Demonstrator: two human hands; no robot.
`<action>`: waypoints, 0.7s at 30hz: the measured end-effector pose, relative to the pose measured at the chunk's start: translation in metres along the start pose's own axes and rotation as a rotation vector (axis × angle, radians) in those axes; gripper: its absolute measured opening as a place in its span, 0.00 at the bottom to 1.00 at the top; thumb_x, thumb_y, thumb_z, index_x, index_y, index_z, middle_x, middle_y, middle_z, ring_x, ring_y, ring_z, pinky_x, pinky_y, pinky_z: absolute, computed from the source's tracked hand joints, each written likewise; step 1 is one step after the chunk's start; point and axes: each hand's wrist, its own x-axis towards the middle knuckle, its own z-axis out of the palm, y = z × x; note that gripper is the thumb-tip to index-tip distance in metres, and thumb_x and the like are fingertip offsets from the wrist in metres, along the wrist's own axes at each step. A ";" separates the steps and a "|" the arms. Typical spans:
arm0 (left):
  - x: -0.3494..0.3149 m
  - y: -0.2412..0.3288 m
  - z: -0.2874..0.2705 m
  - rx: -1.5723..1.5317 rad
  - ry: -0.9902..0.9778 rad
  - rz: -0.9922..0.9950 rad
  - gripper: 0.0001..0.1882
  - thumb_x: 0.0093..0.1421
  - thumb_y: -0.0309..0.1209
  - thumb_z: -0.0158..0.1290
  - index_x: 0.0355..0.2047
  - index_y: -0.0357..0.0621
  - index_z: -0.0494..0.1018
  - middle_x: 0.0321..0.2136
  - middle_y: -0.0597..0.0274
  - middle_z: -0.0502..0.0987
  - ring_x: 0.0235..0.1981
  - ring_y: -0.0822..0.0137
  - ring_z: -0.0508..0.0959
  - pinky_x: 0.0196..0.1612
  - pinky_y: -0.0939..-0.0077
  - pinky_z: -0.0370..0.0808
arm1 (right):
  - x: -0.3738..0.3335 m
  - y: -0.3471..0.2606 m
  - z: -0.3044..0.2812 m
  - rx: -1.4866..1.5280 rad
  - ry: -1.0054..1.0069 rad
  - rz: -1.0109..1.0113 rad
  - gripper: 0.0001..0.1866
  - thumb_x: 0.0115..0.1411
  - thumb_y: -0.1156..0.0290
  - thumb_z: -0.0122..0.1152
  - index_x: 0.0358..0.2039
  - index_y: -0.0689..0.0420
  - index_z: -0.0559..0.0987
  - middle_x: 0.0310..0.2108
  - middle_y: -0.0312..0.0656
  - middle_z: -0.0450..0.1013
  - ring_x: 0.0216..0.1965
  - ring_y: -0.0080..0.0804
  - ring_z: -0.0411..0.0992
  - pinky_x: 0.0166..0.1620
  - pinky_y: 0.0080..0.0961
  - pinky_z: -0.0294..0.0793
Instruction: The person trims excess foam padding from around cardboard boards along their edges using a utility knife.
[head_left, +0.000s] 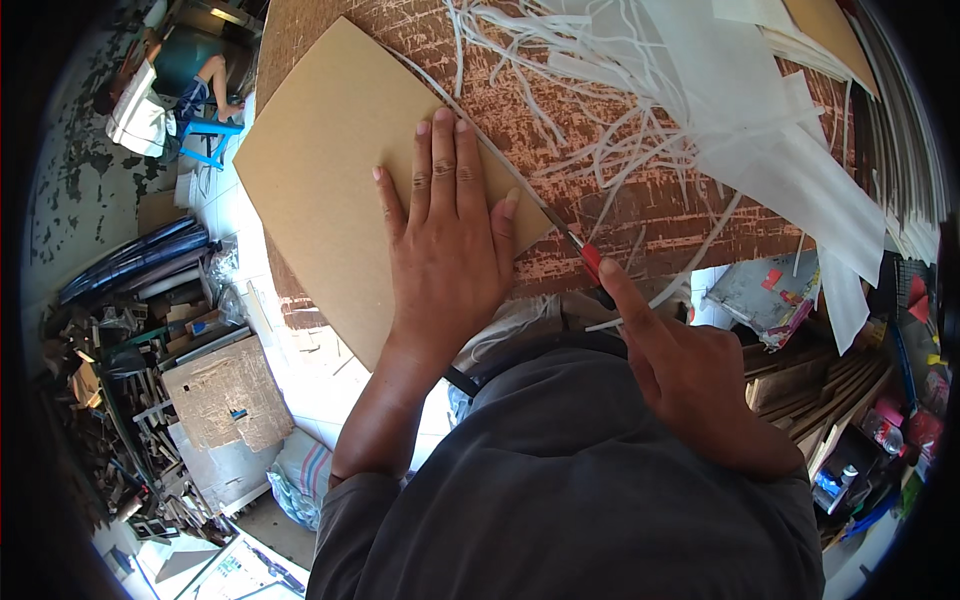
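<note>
My left hand (445, 235) lies flat on a tan fiberboard sheet (315, 170), its fingers stretched toward the far edge and its thumb out to the right. My right hand (685, 365) is closed around a red-handled knife (591, 260), with the index finger laid along the handle. The thin blade rests at the board's right edge, near its right corner. A narrow white strip runs along that edge beside the board. Part of the knife's handle is hidden under my right hand.
The worn brown table (570, 200) carries a tangle of thin white strips (610, 130) and a large white sheet (740, 120) draped over its right edge. Stacked sheets (900, 130) stand at far right. A person (150, 110) sits at far left near a blue stool (210, 135).
</note>
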 end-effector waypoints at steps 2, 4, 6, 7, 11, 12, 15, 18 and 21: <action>-0.001 -0.001 0.001 0.009 0.000 0.000 0.34 0.73 0.42 0.38 0.71 0.29 0.53 0.73 0.40 0.53 0.75 0.46 0.51 0.73 0.36 0.38 | -0.004 0.000 0.001 -0.022 -0.023 -0.005 0.38 0.62 0.76 0.61 0.73 0.55 0.61 0.20 0.37 0.74 0.18 0.33 0.73 0.23 0.33 0.70; -0.003 -0.001 0.002 0.007 0.008 0.000 0.34 0.73 0.42 0.37 0.71 0.29 0.53 0.73 0.40 0.53 0.75 0.46 0.51 0.73 0.36 0.38 | -0.008 -0.002 0.003 0.008 0.003 -0.004 0.39 0.62 0.76 0.62 0.73 0.55 0.61 0.21 0.37 0.74 0.19 0.33 0.73 0.24 0.33 0.70; -0.003 -0.001 0.001 0.006 0.009 0.001 0.34 0.73 0.42 0.37 0.71 0.29 0.53 0.73 0.41 0.53 0.75 0.46 0.51 0.73 0.36 0.38 | -0.013 -0.003 0.006 0.038 0.030 -0.002 0.39 0.62 0.76 0.62 0.73 0.55 0.61 0.22 0.37 0.75 0.19 0.32 0.74 0.24 0.33 0.70; -0.004 -0.001 0.001 0.004 0.008 -0.001 0.34 0.73 0.42 0.37 0.71 0.29 0.53 0.73 0.41 0.53 0.76 0.47 0.50 0.73 0.36 0.38 | -0.017 -0.003 0.008 0.039 0.031 0.001 0.42 0.59 0.77 0.63 0.73 0.54 0.59 0.24 0.37 0.74 0.20 0.32 0.73 0.24 0.33 0.72; -0.004 -0.001 0.002 0.007 0.019 0.008 0.34 0.73 0.42 0.37 0.71 0.29 0.53 0.73 0.41 0.53 0.76 0.47 0.50 0.73 0.36 0.38 | -0.025 -0.006 0.010 0.021 0.025 0.023 0.45 0.56 0.77 0.63 0.74 0.53 0.58 0.27 0.39 0.74 0.22 0.33 0.74 0.24 0.34 0.74; -0.003 0.000 0.004 -0.003 0.028 0.005 0.34 0.73 0.42 0.37 0.71 0.30 0.54 0.73 0.41 0.54 0.75 0.47 0.51 0.73 0.36 0.38 | -0.025 -0.006 0.011 0.018 0.029 0.026 0.45 0.56 0.77 0.63 0.74 0.53 0.58 0.27 0.39 0.74 0.22 0.33 0.74 0.24 0.34 0.74; -0.004 -0.002 0.005 -0.034 0.078 -0.001 0.32 0.73 0.41 0.39 0.71 0.33 0.55 0.72 0.41 0.57 0.74 0.47 0.54 0.73 0.36 0.42 | -0.022 -0.006 0.007 0.051 0.106 0.009 0.36 0.63 0.75 0.61 0.72 0.55 0.62 0.29 0.39 0.80 0.23 0.34 0.77 0.24 0.33 0.71; -0.006 -0.007 -0.004 -0.134 0.172 0.003 0.29 0.72 0.36 0.44 0.69 0.33 0.59 0.68 0.40 0.63 0.71 0.45 0.61 0.72 0.40 0.49 | -0.021 -0.001 -0.004 0.051 -0.041 0.079 0.34 0.65 0.74 0.61 0.71 0.55 0.63 0.32 0.43 0.80 0.23 0.36 0.77 0.26 0.32 0.72; -0.009 -0.016 -0.021 -0.417 0.251 -0.062 0.28 0.70 0.33 0.50 0.66 0.30 0.64 0.63 0.38 0.70 0.67 0.46 0.68 0.70 0.50 0.59 | -0.018 0.017 -0.001 0.217 0.176 -0.045 0.32 0.68 0.72 0.59 0.71 0.55 0.64 0.32 0.44 0.80 0.21 0.31 0.75 0.26 0.28 0.73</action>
